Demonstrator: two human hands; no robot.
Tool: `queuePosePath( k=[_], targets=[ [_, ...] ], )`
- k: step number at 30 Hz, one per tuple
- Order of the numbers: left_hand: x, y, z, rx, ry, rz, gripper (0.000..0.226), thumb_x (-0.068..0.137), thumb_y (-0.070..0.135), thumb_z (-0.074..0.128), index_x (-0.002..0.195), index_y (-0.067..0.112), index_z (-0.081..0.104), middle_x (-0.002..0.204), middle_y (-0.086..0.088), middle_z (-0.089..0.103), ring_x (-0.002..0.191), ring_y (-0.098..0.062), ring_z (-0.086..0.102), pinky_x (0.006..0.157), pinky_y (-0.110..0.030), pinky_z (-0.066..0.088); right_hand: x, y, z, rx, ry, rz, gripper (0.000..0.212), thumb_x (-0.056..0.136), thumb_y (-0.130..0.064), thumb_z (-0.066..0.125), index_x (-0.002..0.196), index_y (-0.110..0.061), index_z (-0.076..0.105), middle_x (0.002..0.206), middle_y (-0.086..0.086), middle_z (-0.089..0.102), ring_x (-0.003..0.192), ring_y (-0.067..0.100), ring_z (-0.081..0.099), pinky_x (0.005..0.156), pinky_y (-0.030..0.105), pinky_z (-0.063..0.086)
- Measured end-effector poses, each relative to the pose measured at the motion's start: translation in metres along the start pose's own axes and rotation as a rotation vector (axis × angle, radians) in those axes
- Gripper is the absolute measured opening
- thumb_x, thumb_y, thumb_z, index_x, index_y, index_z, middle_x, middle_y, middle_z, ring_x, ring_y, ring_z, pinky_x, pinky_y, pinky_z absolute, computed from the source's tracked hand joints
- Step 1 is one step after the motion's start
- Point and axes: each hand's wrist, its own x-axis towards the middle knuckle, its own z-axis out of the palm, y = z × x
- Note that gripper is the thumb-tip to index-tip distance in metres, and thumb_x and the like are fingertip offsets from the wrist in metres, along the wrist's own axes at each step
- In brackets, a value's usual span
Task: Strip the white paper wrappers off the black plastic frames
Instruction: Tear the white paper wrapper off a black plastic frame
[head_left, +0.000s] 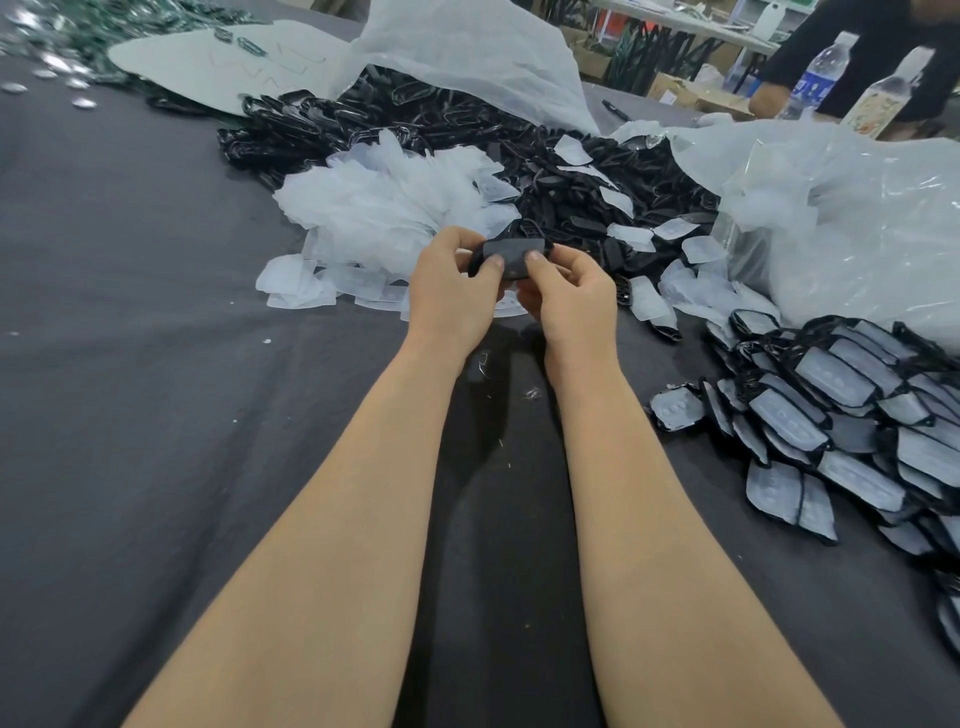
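Head view: my left hand (457, 291) and right hand (566, 296) both pinch one black frame (511, 257).
Wrapper pile (384, 208): eleven o'clock of my hands.
Bottle label (813, 85): blue, unreadable.

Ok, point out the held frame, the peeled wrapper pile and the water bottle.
held frame (513, 259), head view, its centre face.
peeled wrapper pile (384, 208), head view, top of heap.
water bottle (814, 85), head view, blue label.

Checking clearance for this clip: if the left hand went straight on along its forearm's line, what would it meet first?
Probably the heap of white wrappers just beyond the left hand and the black frame it holds; depth is unclear.
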Motion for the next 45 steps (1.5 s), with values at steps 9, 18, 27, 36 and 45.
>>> queuePosePath(
  k=[9,18,27,36,45],
  targets=[
    [-0.0014,0.0,-0.0002,0.031,0.003,-0.012,0.008,0.092,0.007,0.056,0.098,0.012,0.055,0.1,-0.016,0.068,0.089,-0.028,0.068,0.089,-0.044,0.054,0.0009,0.0021,0.0006,-0.083,0.027,0.0,0.008,0.092,-0.008,0.057,0.098,-0.005,0.061,0.09,0.01,0.063,0.075,0.014,0.058,0.073,0.027,0.051],
    [-0.0013,0.0007,-0.0005,0.032,0.0,0.025,0.015,0.091,0.004,0.056,0.094,0.018,0.054,0.095,-0.01,0.067,0.088,-0.025,0.068,0.09,-0.043,0.054,-0.0011,-0.001,0.0003,0.049,0.021,0.052,0.007,0.091,-0.006,0.056,0.09,-0.013,0.057,0.081,0.005,0.061,0.065,0.01,0.056,0.06,0.019,0.049],
    [0.0004,-0.0013,-0.0012,0.071,-0.01,0.072,0.02,0.09,0.006,0.056,0.088,0.026,0.053,0.101,-0.013,0.068,0.096,-0.029,0.066,0.091,-0.045,0.052,-0.0023,-0.0029,0.0005,0.044,0.004,0.045,0.009,0.09,-0.006,0.06,0.089,-0.013,0.054,0.078,0.003,0.059,0.061,0.009,0.054,0.056,0.017,0.047],
    [0.0023,-0.0028,-0.0014,0.059,-0.02,0.069,0.015,0.09,0.005,0.057,0.093,0.019,0.055,0.101,-0.014,0.068,0.096,-0.029,0.066,0.092,-0.045,0.052,-0.0024,-0.0026,0.0005,0.069,0.042,0.037,0.019,0.093,-0.005,0.052,0.078,-0.016,0.056,0.076,0.003,0.059,0.063,0.012,0.055,0.059,0.021,0.048],
    [0.0048,-0.0051,-0.0033,-0.031,0.032,-0.008,0.019,0.09,0.006,0.059,0.085,0.023,0.056,0.084,-0.005,0.068,0.082,-0.023,0.07,0.081,-0.038,0.057,-0.001,-0.0012,-0.0021,-0.025,-0.046,0.003,0.009,0.094,-0.011,0.056,0.094,-0.017,0.061,0.076,0.001,0.062,0.063,0.01,0.058,0.062,0.021,0.052]
  ],
)
